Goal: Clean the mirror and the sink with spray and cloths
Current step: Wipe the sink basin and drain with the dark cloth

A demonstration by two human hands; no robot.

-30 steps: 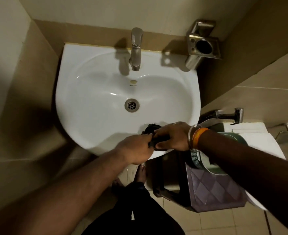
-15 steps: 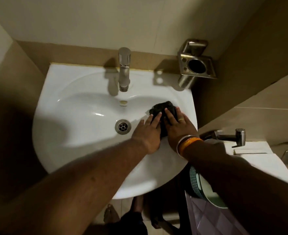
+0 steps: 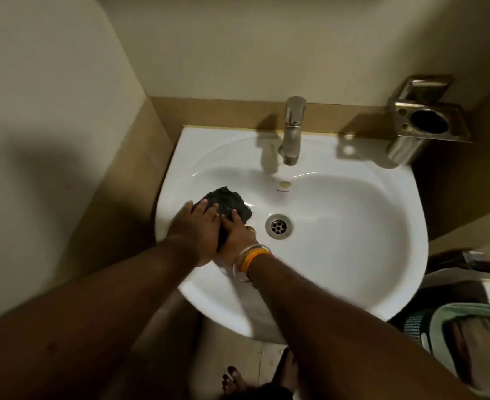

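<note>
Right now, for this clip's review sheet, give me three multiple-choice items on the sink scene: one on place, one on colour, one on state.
1. Where is the cloth relative to the drain?
A. image-left of it
B. covering it
C. on the faucet

2. What colour is the cloth?
A. white
B. black
C. yellow

3. How do the hands meet the cloth?
A. both press on it
B. only the left hand
C. neither

Answers:
1. A, it lies on the basin's left slope, clear of the drain.
2. B, it looks black against the white basin.
3. A, the left hand and right hand both lie on it.
</note>
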